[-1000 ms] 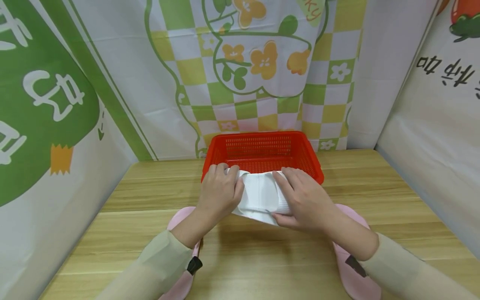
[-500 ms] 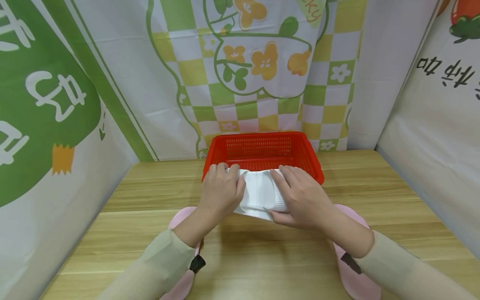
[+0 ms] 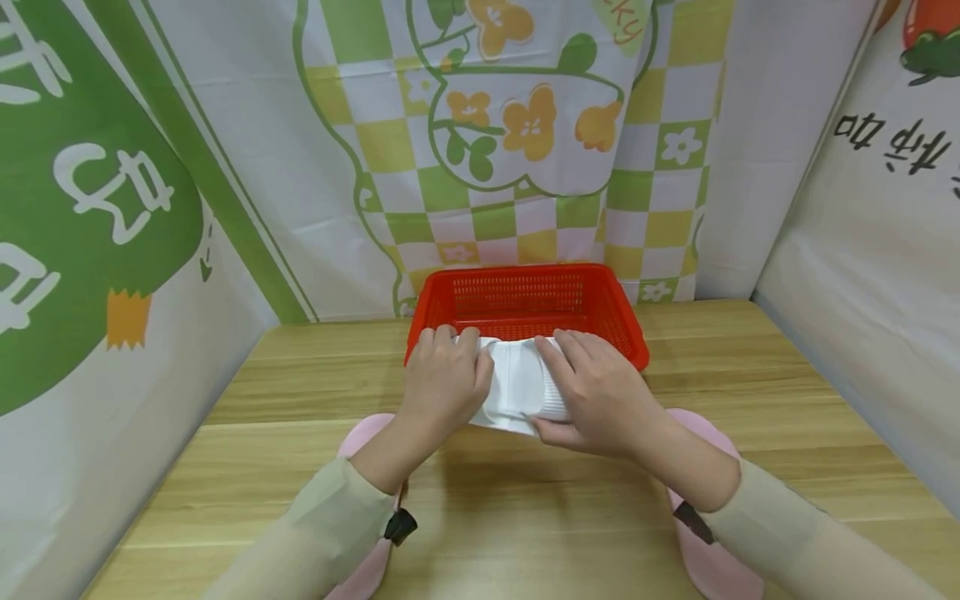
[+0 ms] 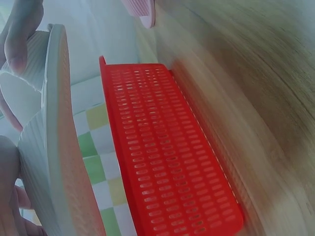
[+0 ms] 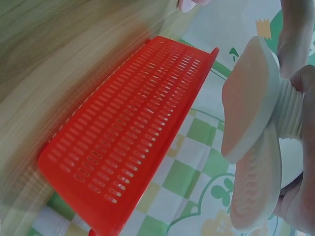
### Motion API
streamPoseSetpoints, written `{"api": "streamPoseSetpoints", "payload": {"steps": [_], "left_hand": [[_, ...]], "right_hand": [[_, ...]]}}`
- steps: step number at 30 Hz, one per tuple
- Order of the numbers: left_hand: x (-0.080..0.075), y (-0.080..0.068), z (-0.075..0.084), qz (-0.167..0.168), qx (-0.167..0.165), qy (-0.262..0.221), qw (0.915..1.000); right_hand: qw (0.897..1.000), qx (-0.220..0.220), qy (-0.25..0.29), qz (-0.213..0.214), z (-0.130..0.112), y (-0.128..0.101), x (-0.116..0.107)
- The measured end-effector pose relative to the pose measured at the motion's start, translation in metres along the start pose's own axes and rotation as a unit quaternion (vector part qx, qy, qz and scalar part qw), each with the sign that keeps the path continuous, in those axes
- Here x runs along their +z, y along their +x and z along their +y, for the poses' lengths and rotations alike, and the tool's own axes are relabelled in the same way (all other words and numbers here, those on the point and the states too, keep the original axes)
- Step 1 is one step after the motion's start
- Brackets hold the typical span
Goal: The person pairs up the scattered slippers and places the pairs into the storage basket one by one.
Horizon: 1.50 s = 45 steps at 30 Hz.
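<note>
A pair of white slippers (image 3: 517,383) with ribbed straps is held up over the table, side by side. My left hand (image 3: 444,379) grips the left slipper, fingers curled over its strap, thumb toward the middle. With my right hand (image 3: 596,392) I grip the right slipper, fingers over the top and thumb underneath. The right wrist view shows the soles of a white slipper (image 5: 251,98) and its mate (image 5: 258,182) overlapping. In the left wrist view one white slipper (image 4: 59,123) appears edge-on. My hands cover much of the straps.
Just beyond the slippers, a red plastic basket (image 3: 637,343) with slotted walls stands at the back of the wooden table (image 3: 300,375). A pink slipper (image 3: 367,429) lies under my left forearm, another pink slipper (image 3: 708,433) under my right. Printed cloth walls (image 3: 525,217) enclose three sides.
My right hand has shifted slightly left, closing the slippers up toward each other. The slippers' near edge is a little higher in view. My left hand has barely moved.
</note>
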<state>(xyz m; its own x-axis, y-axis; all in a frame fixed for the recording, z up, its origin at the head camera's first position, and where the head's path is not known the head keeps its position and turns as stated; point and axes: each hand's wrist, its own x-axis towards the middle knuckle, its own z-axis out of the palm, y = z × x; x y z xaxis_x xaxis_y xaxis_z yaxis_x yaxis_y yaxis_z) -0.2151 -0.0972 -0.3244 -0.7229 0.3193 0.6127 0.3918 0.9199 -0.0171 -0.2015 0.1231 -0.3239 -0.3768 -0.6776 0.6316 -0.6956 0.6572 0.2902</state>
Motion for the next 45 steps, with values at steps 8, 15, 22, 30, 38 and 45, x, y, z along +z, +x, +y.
{"api": "streamPoseSetpoints", "payload": {"steps": [8, 15, 22, 30, 38, 45], "left_hand": [[-0.0005, 0.0017, 0.0006, 0.032, 0.008, 0.019, 0.9993], [-0.0008, 0.0022, -0.0013, 0.051, -0.004, 0.026, 0.9983], [-0.0005, 0.0017, -0.0016, 0.048, -0.004, 0.024, 0.9985], [0.0003, 0.0009, -0.0006, 0.052, 0.0, 0.022, 0.9984], [0.0, 0.0017, 0.0008, 0.055, 0.006, 0.026, 0.9981], [0.0002, 0.0026, 0.0014, 0.071, 0.022, 0.045, 0.9962]], "right_hand": [[1.0, 0.004, 0.009, 0.005, 0.0006, -0.0002, 0.002], [1.0, -0.005, 0.018, 0.003, 0.001, -0.0055, 0.0057], [1.0, -0.006, 0.017, 0.004, 0.0002, -0.0063, 0.0067], [1.0, -0.007, 0.016, 0.01, 0.0007, -0.0069, 0.0085], [1.0, -0.008, 0.021, 0.016, 0.001, -0.0026, 0.0079], [1.0, -0.009, 0.016, 0.014, -0.0011, 0.0009, 0.0082]]}}
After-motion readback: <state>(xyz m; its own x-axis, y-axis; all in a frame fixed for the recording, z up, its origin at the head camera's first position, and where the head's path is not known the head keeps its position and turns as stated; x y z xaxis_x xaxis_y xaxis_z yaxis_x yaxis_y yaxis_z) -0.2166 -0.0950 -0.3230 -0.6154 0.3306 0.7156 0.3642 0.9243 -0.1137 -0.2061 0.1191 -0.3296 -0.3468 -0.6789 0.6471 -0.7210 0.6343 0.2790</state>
